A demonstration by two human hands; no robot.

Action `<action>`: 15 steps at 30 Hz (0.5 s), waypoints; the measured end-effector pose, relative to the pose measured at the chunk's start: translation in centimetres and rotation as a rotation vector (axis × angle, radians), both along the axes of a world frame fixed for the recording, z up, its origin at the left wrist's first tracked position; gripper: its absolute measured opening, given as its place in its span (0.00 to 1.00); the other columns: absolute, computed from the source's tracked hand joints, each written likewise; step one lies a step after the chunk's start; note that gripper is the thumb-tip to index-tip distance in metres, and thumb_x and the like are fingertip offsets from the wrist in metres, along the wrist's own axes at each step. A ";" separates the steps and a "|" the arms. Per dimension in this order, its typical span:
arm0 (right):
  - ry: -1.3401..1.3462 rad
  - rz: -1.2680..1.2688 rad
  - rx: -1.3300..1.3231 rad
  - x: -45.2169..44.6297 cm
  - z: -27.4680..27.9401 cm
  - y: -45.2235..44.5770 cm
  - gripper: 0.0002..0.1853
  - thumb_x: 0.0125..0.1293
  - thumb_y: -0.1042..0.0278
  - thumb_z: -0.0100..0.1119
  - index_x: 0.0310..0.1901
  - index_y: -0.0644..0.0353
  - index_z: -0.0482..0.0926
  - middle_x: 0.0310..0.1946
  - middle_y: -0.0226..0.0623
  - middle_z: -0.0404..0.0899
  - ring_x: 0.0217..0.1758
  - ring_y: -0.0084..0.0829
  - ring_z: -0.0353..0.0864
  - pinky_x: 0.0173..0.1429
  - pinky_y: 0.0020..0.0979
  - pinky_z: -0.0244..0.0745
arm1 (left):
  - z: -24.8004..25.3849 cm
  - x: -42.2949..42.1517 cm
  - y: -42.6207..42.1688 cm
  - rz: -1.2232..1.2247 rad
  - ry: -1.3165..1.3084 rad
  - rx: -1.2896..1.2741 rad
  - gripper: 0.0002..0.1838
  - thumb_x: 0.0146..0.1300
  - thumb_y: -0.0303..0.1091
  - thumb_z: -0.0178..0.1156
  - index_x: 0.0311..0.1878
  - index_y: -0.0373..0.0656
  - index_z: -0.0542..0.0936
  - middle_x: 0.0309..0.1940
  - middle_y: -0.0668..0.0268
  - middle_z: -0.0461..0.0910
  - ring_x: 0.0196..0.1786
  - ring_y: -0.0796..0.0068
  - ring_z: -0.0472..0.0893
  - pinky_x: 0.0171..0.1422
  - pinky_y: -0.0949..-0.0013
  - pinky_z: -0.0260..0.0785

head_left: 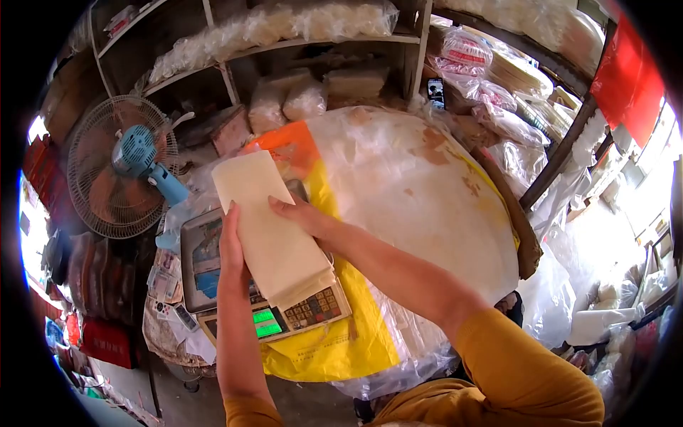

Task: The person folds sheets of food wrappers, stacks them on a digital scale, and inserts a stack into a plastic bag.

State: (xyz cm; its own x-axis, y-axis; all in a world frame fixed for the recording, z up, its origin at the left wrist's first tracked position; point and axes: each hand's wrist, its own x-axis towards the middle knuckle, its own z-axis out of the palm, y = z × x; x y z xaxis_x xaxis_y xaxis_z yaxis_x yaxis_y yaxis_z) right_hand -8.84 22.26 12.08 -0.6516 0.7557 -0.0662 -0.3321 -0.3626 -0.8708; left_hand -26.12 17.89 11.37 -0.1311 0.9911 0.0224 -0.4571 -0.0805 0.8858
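The person's left hand lies along the left long edge of a long, flat, cream-coloured stack of thin sheets, gripping it; whether its fingers are spread or together underneath cannot be told. The right hand clasps the opposite edge, its thumb on the top face and its other fingers hidden beneath. The stack slants between the two hands, its near end uneven. Below the fingers, partly covered, is a pale weighing scale with a lit green display and dark keys, and left of them a rectangular metal tray. Yellow plastic sheeting spreads under the scale. Right of the right fingers stretches a broad, whitish, stained round surface. Beyond the left fingers stands a blue-centred wire-cage fan; farther off, shelves bear clear plastic-wrapped bundles.
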 end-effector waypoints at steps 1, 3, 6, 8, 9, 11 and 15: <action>0.025 0.011 -0.050 0.3 -0.2 0.1 0.44 0.60 0.45 0.63 0.69 0.60 0.54 0.58 0.40 0.71 0.59 0.29 0.72 0.60 0.33 0.70 | 0.6 1.1 -0.3 0.059 0.072 0.003 0.40 0.67 0.44 0.54 0.75 0.44 0.45 0.71 0.53 0.53 0.70 0.58 0.60 0.71 0.64 0.55; -0.012 0.066 0.107 0.7 -0.2 0.6 0.40 0.63 0.46 0.59 0.69 0.58 0.54 0.60 0.38 0.69 0.59 0.30 0.72 0.61 0.34 0.69 | 0.1 0.9 0.5 0.223 0.426 0.048 0.37 0.66 0.43 0.54 0.74 0.45 0.50 0.72 0.52 0.52 0.72 0.57 0.56 0.72 0.61 0.52; -0.195 0.074 0.279 1.4 1.3 0.4 0.40 0.64 0.46 0.59 0.69 0.62 0.54 0.62 0.42 0.66 0.62 0.36 0.70 0.64 0.36 0.67 | -0.3 -1.4 2.6 0.372 1.215 0.165 0.33 0.67 0.43 0.52 0.73 0.49 0.55 0.73 0.54 0.52 0.75 0.55 0.50 0.74 0.51 0.45; -0.515 -0.116 0.515 1.3 1.2 0.2 0.40 0.63 0.48 0.59 0.67 0.66 0.55 0.64 0.47 0.64 0.65 0.42 0.66 0.66 0.39 0.64 | 3.8 -0.7 2.5 0.247 1.656 0.229 0.31 0.67 0.45 0.50 0.73 0.55 0.56 0.73 0.56 0.52 0.76 0.54 0.47 0.74 0.43 0.40; -0.752 -0.293 0.704 0.5 0.8 0.1 0.40 0.63 0.50 0.59 0.67 0.68 0.56 0.64 0.49 0.62 0.67 0.45 0.64 0.67 0.41 0.62 | 3.4 0.0 2.4 0.198 1.716 0.136 0.31 0.68 0.47 0.48 0.73 0.57 0.57 0.73 0.58 0.52 0.76 0.53 0.47 0.73 0.40 0.38; -1.070 -0.433 1.071 -0.4 0.3 -0.1 0.39 0.62 0.52 0.57 0.66 0.71 0.55 0.67 0.53 0.57 0.70 0.51 0.57 0.70 0.46 0.55 | 2.4 1.7 3.0 0.095 1.830 -0.044 0.29 0.69 0.50 0.44 0.72 0.62 0.57 0.74 0.60 0.51 0.76 0.51 0.47 0.71 0.33 0.34; -1.150 -0.219 1.244 -0.3 -1.1 -2.6 0.35 0.64 0.59 0.48 0.67 0.72 0.52 0.70 0.54 0.49 0.73 0.53 0.49 0.72 0.54 0.48 | -0.6 2.3 3.0 0.131 1.866 -0.087 0.28 0.70 0.55 0.38 0.72 0.64 0.57 0.74 0.64 0.51 0.76 0.54 0.47 0.71 0.33 0.34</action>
State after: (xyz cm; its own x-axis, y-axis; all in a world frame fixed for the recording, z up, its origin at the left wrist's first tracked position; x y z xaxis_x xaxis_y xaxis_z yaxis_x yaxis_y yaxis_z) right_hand -9.10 19.70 10.94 -0.5776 0.7730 0.2622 0.6744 0.6329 -0.3802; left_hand -23.85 20.92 10.73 -0.0657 0.9842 0.1644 0.9838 0.0364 0.1756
